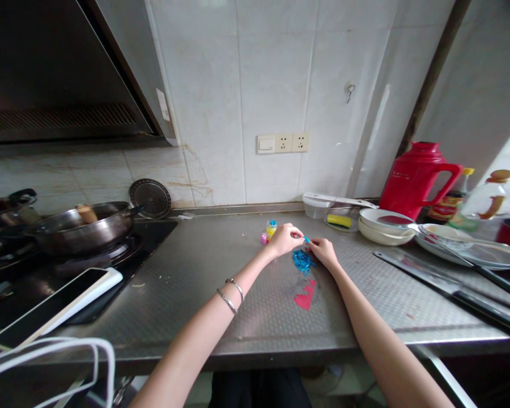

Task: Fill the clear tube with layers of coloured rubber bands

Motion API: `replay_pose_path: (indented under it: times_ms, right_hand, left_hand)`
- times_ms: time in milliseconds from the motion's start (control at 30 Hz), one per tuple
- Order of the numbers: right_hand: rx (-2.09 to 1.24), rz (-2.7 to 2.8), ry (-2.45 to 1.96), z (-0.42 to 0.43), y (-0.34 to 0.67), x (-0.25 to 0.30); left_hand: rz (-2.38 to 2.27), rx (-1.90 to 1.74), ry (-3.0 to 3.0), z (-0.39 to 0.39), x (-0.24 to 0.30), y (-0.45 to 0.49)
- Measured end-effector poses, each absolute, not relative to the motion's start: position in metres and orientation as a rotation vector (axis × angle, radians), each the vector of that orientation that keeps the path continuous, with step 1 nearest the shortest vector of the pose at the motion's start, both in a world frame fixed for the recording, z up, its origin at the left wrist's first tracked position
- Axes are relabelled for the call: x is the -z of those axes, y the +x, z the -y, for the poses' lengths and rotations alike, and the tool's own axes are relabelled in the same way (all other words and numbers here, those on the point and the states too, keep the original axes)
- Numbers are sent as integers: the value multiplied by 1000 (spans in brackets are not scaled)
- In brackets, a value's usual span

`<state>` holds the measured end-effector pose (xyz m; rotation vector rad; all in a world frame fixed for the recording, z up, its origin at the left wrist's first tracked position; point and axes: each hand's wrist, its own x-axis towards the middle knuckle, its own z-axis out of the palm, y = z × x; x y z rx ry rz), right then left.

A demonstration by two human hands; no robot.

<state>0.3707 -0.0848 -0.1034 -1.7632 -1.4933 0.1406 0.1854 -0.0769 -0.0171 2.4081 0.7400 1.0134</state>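
Between the fingertips of my left hand (285, 238) and my right hand (323, 250) is a small bright blue piece (306, 240); it looks like a bit of blue strip, too small to name surely. Both hands pinch it just above the counter. Right below them lies a loose heap of thin blue strips (303, 261). Nearer to me, a flat pink-red piece (306, 294) with a ragged edge rests on the metal. Behind my left hand stands a small yellow and blue container (271, 228), with a little pink item (264, 238) beside it.
The steel counter (221, 272) runs under my arms. At left are a stove with a pan (83, 229) and a white phone-like device (53, 309). To the right lie a long knife (416, 273), bowls (386, 226), a plastic tub (317, 207) and a red thermos (414, 178).
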Motion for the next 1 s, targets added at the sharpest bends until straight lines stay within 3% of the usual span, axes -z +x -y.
replay_pose_path:
  times_ms: [333,1000]
  right_hand:
    - [-150,1478,-1803,83,371,106]
    - [-177,1474,-1795,83,371,105]
  left_hand:
    - [-775,-1113,2147,38,-51,135]
    - [-904,-939,2099,12,-18,121]
